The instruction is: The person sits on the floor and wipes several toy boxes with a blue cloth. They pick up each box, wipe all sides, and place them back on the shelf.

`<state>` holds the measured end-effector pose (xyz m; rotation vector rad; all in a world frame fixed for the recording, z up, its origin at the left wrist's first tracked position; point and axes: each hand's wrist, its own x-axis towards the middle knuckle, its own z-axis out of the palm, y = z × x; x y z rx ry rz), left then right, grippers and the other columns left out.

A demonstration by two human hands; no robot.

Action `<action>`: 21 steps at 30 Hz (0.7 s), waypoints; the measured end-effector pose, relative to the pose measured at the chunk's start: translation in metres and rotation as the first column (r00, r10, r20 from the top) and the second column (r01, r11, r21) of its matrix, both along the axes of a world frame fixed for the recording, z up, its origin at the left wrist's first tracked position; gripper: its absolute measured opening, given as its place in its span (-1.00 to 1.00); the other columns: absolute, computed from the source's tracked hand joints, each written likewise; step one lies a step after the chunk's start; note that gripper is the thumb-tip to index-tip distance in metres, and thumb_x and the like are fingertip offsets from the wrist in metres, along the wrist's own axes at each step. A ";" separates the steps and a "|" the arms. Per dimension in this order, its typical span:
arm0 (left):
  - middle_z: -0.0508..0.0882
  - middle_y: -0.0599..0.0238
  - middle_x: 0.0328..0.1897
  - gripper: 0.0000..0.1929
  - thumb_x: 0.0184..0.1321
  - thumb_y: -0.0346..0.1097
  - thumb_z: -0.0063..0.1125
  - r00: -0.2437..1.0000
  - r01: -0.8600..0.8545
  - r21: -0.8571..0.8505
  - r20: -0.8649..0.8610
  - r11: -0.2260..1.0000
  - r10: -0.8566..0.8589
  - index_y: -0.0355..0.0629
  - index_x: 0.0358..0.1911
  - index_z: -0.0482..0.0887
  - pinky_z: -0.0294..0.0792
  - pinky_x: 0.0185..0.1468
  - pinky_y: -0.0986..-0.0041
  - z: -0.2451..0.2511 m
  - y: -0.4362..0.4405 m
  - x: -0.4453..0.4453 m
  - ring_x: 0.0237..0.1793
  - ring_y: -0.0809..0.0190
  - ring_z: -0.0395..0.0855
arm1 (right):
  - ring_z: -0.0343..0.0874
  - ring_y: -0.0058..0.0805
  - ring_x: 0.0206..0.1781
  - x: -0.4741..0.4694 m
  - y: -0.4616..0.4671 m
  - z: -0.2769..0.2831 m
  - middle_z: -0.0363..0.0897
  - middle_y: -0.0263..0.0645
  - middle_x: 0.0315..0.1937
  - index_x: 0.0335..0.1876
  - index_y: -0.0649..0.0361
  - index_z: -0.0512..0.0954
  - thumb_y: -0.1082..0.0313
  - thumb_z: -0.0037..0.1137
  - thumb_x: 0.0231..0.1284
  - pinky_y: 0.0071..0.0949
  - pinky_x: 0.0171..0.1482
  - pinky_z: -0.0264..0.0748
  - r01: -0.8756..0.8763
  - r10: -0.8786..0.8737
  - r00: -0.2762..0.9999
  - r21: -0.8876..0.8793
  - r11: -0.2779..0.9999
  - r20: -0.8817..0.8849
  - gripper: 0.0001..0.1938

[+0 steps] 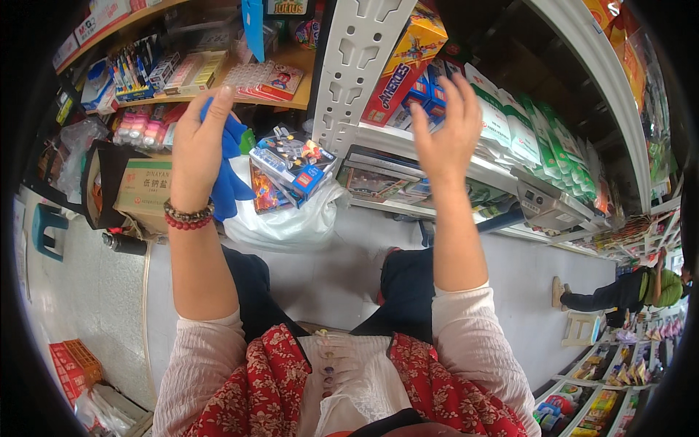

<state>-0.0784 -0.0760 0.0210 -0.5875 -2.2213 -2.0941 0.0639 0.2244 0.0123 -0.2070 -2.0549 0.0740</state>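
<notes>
My left hand (pixel 199 147), with bead bracelets at the wrist, grips a blue cloth (pixel 226 169) that hangs down on its right side. Beside the cloth, a boxed toy set (pixel 295 164) and another colourful box (pixel 267 191) rest on a white plastic bag (pixel 289 224). My right hand (pixel 450 131) is raised with its fingers apart, holding nothing. Behind it, small blue boxes (pixel 419 93) stand in an open red and yellow display carton (pixel 401 65) on the white shelf. Whether the fingers touch these boxes I cannot tell.
White and green packets (pixel 524 128) line the shelf to the right, above a metal device (pixel 551 205). A perforated white post (pixel 349 65) divides the shelving. Pens (pixel 131 74) stand on the wooden shelf at left, above a cardboard carton (pixel 144 188). A person (pixel 639 289) stands far right.
</notes>
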 end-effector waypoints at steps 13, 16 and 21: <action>0.66 0.40 -0.35 -0.58 0.39 0.01 0.20 0.995 0.073 -0.134 -0.056 0.988 -0.082 -0.24 0.02 0.71 0.38 -0.22 0.62 -0.005 0.026 0.011 -0.33 0.48 0.53 | 0.40 -0.14 0.39 0.035 0.046 0.011 0.73 -0.31 -0.07 0.30 0.05 0.51 0.46 0.47 -0.10 0.17 0.55 -0.15 0.244 -0.242 0.920 0.033 0.969 0.307 -0.30; 0.66 0.40 -0.35 -0.59 0.39 0.00 0.21 0.993 0.093 -0.142 -0.056 0.985 -0.102 -0.23 0.03 0.70 0.38 -0.22 0.62 -0.008 0.029 0.012 -0.33 0.48 0.53 | 0.49 -0.22 0.29 0.044 0.047 0.021 0.76 -0.40 -0.28 0.21 -0.02 0.59 0.47 0.46 -0.08 0.08 0.52 0.03 0.210 -0.202 0.961 -0.023 0.977 0.191 -0.39; 0.66 0.40 -0.35 -0.60 0.39 -0.02 0.21 0.991 0.101 -0.164 -0.071 0.981 -0.114 -0.22 0.04 0.70 0.37 -0.23 0.63 -0.010 0.029 0.012 -0.34 0.49 0.53 | 0.45 -0.20 0.34 0.044 0.051 0.016 0.67 -0.34 0.13 0.26 -0.03 0.55 0.43 0.48 -0.10 0.03 0.52 0.09 0.177 -0.164 0.965 -0.044 0.983 0.202 -0.34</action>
